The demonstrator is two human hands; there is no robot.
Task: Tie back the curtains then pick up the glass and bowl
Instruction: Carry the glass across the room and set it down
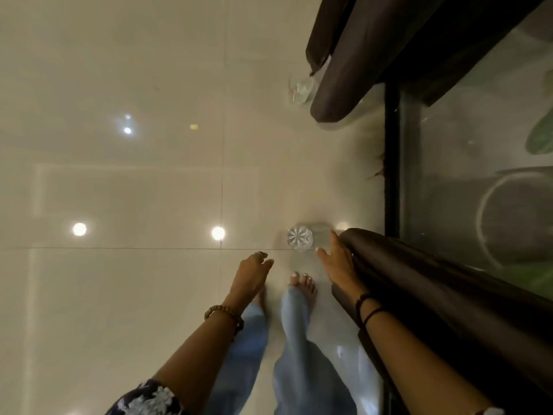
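Note:
A clear cut glass (300, 238) stands on the glossy floor in front of my feet. Farther off, a clear glass bowl (300, 88) sits on the floor beside the hem of the far dark brown curtain (353, 64). The near dark brown curtain (419, 289) hangs along the window at the right. My right hand (336, 265) reaches down with straight fingers, its back against the near curtain, fingertips just right of the glass. Just left of and below the glass, my left hand (251, 275) hangs with loosely curled fingers and holds nothing.
A dark window frame (392, 163) and glass pane run down the right side, with a round pot and green leaves behind the pane. The tiled floor (134, 190) reflects ceiling lights. My bare feet (303, 284) and jeans are under my hands.

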